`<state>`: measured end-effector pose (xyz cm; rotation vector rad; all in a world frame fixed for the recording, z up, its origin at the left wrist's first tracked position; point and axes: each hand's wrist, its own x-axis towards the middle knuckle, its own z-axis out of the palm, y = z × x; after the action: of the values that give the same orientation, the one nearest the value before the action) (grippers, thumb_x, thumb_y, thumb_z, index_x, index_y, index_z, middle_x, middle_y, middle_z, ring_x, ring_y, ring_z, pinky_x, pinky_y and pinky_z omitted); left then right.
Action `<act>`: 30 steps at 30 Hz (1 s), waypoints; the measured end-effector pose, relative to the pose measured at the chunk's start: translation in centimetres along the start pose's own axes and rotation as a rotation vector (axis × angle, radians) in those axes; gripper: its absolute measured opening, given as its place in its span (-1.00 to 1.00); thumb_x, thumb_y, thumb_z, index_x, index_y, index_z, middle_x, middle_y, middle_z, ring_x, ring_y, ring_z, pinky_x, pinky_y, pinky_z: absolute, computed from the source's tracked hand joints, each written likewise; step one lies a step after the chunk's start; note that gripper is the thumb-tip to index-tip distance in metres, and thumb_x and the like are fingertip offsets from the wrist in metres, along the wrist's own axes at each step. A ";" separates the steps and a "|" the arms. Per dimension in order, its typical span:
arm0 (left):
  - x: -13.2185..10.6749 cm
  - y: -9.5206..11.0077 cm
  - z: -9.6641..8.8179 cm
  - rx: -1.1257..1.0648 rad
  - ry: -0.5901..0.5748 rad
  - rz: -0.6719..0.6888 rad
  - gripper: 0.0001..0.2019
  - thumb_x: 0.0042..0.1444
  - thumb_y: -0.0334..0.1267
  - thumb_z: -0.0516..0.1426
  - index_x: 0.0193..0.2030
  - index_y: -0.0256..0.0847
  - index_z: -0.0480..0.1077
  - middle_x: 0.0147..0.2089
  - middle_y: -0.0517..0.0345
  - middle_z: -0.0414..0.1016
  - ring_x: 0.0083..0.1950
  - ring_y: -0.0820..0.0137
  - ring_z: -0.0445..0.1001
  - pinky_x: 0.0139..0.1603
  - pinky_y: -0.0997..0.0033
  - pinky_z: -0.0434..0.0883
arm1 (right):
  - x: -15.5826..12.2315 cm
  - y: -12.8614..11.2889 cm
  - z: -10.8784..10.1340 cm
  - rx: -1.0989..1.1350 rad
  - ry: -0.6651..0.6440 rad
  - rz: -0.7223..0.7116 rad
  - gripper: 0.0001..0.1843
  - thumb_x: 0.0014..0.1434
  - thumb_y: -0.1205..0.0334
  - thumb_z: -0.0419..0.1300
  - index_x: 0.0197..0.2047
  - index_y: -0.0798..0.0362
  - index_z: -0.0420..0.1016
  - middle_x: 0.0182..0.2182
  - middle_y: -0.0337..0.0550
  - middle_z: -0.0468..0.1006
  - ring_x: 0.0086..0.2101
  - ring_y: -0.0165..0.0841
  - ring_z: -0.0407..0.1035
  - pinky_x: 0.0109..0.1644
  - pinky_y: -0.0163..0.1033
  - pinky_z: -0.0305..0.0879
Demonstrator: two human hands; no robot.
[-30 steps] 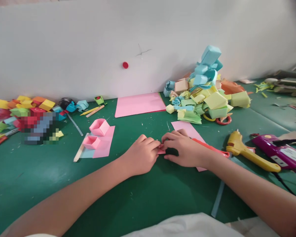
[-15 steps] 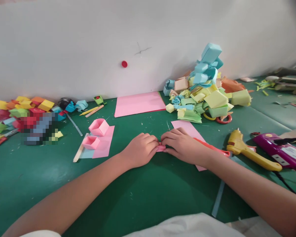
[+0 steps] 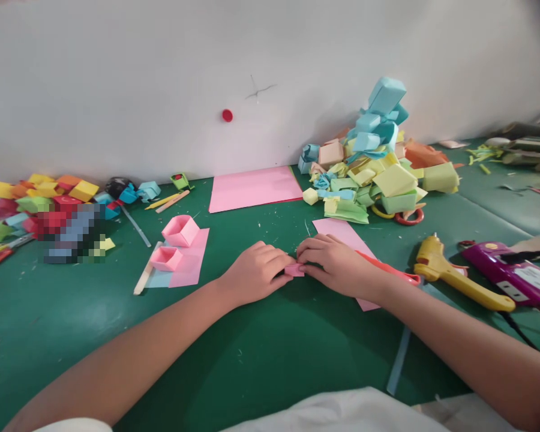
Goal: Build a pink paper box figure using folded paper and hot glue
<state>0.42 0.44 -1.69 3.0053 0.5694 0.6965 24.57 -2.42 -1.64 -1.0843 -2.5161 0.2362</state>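
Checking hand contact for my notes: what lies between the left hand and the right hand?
In the head view, a small pink paper piece lies between the left hand and the right hand.

"Between your hands?"
"Gap, one: my left hand (image 3: 256,273) and right hand (image 3: 330,264) close it round a small folded pink paper (image 3: 294,270)."

"Near side?"
"Green tabletop (image 3: 261,342), open from my hands back to the white clothing (image 3: 324,414): broad passage."

"Leftward?"
"Open lane first; then pink boxes (image 3: 184,235), two, a wooden stick (image 3: 144,277) at the nearer one's left."

"Rightward?"
"Crowded: red handle (image 3: 398,273) partly behind my right forearm (image 3: 454,336), yellow glue gun (image 3: 459,279), purple device (image 3: 495,264)."

"Ahead?"
"Open strip, then a flat pink sheet (image 3: 256,189); wall (image 3: 162,90) behind. Ahead-right, a tall paper heap (image 3: 393,180) bars the way."
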 end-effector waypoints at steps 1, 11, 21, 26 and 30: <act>0.0 0.0 0.1 0.022 0.007 0.016 -0.73 0.48 -0.15 0.02 -0.03 -0.22 0.50 -0.10 0.05 0.67 -0.13 0.33 0.60 -0.13 0.28 0.37 | 0.0 -0.1 -0.1 -0.008 0.000 -0.001 -0.78 0.42 0.26 0.10 -0.14 0.01 0.60 -0.08 -0.04 0.61 -0.10 -0.17 0.44 0.05 0.01 0.31; -0.2 0.0 0.0 0.122 0.062 0.082 -0.78 0.49 -0.33 0.00 0.01 -0.23 0.48 -0.11 0.07 0.68 -0.21 0.38 0.57 -0.22 0.30 0.34 | -0.1 -0.7 -0.9 -0.006 -0.005 -0.074 -0.84 0.32 0.16 0.26 -0.08 0.02 0.54 -0.08 -0.03 0.61 -0.12 -0.14 0.45 0.01 0.01 0.37; 0.5 1.1 -0.4 -0.277 0.196 -0.096 -0.87 0.40 -0.25 0.14 -0.10 -0.19 0.52 -0.18 0.10 0.65 -0.15 0.35 0.58 -0.05 0.34 0.47 | 0.0 -0.8 -0.2 0.134 0.108 -0.039 -0.83 0.41 0.26 0.13 -0.14 0.02 0.56 -0.18 -0.06 0.64 -0.16 -0.19 0.48 0.00 -0.03 0.39; 0.7 1.4 -0.7 -0.463 0.071 -0.346 -0.90 0.32 -0.27 0.21 -0.21 -0.16 0.57 -0.25 0.17 0.64 -0.27 0.39 0.55 -0.22 0.41 0.46 | -0.1 -1.0 -0.2 0.166 0.091 -0.037 -0.83 0.39 0.24 0.16 -0.22 0.02 0.57 -0.23 -0.08 0.64 -0.18 -0.20 0.46 -0.05 -0.06 0.39; 0.9 1.4 -0.8 -0.577 -0.103 -0.539 -0.93 0.27 -0.28 0.22 -0.20 -0.15 0.57 -0.31 0.23 0.61 -0.39 0.44 0.50 -0.37 0.47 0.41 | -0.1 -0.9 -0.2 0.130 0.031 -0.046 -0.79 0.42 0.22 0.13 -0.19 0.02 0.59 -0.21 -0.07 0.64 -0.16 -0.19 0.45 -0.01 -0.05 0.36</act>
<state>1.33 -0.57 -0.49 2.2031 0.9280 0.5387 24.11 -3.16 -1.23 -0.9702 -2.4575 0.3620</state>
